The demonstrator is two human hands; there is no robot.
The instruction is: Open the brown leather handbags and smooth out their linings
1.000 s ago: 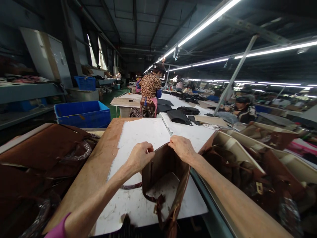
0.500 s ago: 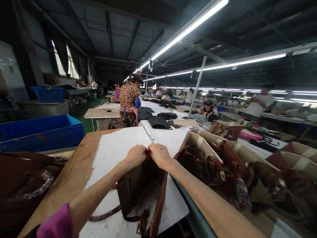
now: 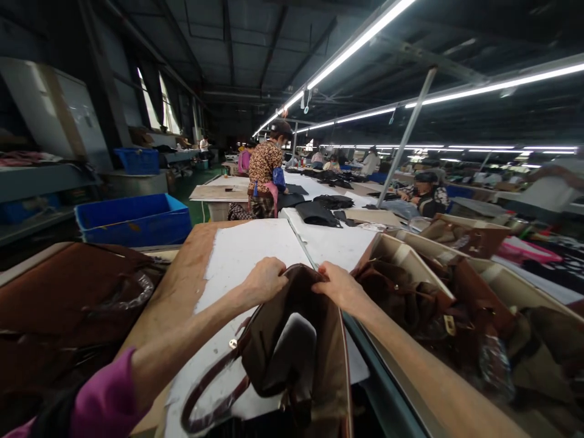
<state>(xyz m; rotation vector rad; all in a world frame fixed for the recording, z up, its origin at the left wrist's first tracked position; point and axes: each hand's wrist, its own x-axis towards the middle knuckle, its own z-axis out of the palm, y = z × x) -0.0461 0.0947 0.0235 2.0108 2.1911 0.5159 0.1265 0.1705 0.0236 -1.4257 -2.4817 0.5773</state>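
Note:
Between my forearms a brown handbag (image 3: 331, 344) stands mouth up on the white sheet, its dark lining showing. At the far rim my left hand (image 3: 268, 278) pinches the left side of the edge. My right hand (image 3: 338, 285) grips the same rim a short way to the right, fingers closed over it. One wrapped handle (image 3: 194, 395) lies out to the left of the bag. A pale, rounded patch (image 3: 296, 337) shows inside the opening; what it is I cannot make out.
Several brown bags with cream linings (image 3: 410, 261) crowd the right side. More brown bags (image 3: 68, 292) lie at the left, near a blue bin (image 3: 134, 219). A co-worker in a leopard-print top (image 3: 264, 167) stands ahead, beside dark pieces (image 3: 317, 213) on the table.
My hands have moved apart along the rim, and the bag's mouth is spread wider. The view has turned left, so the surroundings sit further right.

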